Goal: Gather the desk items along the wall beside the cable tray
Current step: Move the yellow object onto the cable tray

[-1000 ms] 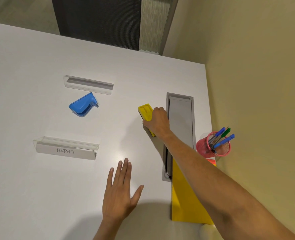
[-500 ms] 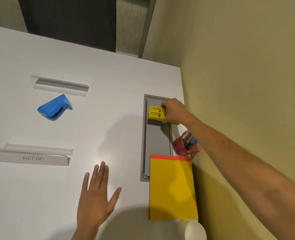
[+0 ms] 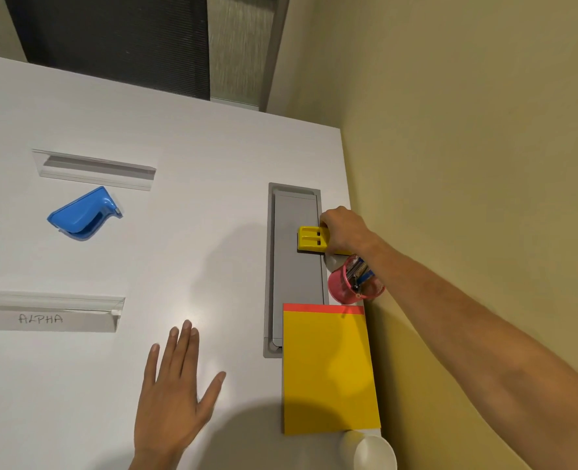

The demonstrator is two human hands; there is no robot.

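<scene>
Right hand (image 3: 343, 228) is curled round the wall end of the yellow stapler (image 3: 311, 238). The stapler lies crosswise over the right edge of the cable tray (image 3: 294, 273), with its slotted end over the grey lid. Cannot tell if it is resting there or held just off the lid. Left hand (image 3: 175, 395) lies flat on the white desk (image 3: 196, 184), fingers straight and spread, holding nothing.

Risks:
- The strip between tray and wall (image 3: 467, 164) looks narrow. Let go here and the stapler likely ends up on the tray lid, not beside it.
- The right forearm passes right over the pink mesh pen cup (image 3: 343, 288). Drawing the arm back low could tip the cup and spill the pens.
- The yellow notepad (image 3: 328, 374) already overlaps the tray's near corner, and a white cup (image 3: 370, 452) sits just beside it, so a careless elbow could catch either.
- The blue tape dispenser (image 3: 84, 213) and 2 clear name holders, 1 marked ALPHA (image 3: 46, 317) and 1 blank (image 3: 94, 169), sit well apart from the wall. Space there looks tight for them.
</scene>
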